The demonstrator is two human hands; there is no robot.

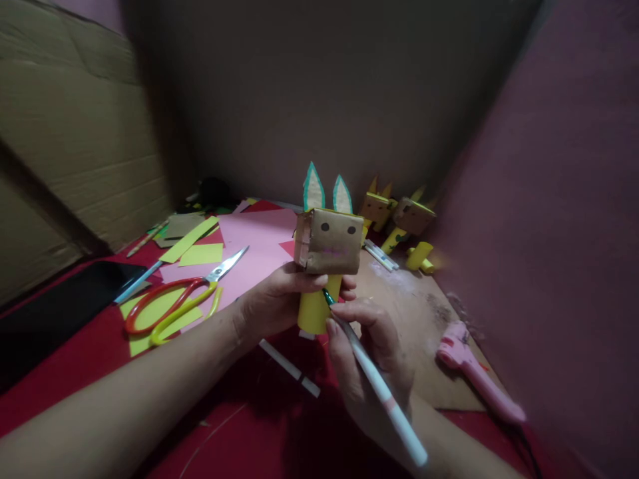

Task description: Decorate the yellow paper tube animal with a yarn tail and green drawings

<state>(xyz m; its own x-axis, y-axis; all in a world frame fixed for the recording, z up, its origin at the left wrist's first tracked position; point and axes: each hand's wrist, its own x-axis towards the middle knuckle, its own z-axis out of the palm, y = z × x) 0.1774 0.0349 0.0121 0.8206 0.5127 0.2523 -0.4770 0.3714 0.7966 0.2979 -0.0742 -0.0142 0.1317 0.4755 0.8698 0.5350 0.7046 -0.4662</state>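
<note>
My left hand is wrapped round the yellow tube body of a paper animal figure, holding it upright. Its box-shaped cardboard head bears two dark eyes, a faint pink mouth and two pale ears edged in teal. In my right hand is a white marker, gripped like a pen, its green tip at the yellow tube just below the head. Whether the tip touches the paper I cannot tell. The far side of the tube is partly hidden by my fingers.
Left are scissors with red and yellow handles, pink paper, yellow scraps and a black flat object. Right, a pink glue gun rests by a cardboard sheet. Similar figures and markers are behind. Walls flank both sides.
</note>
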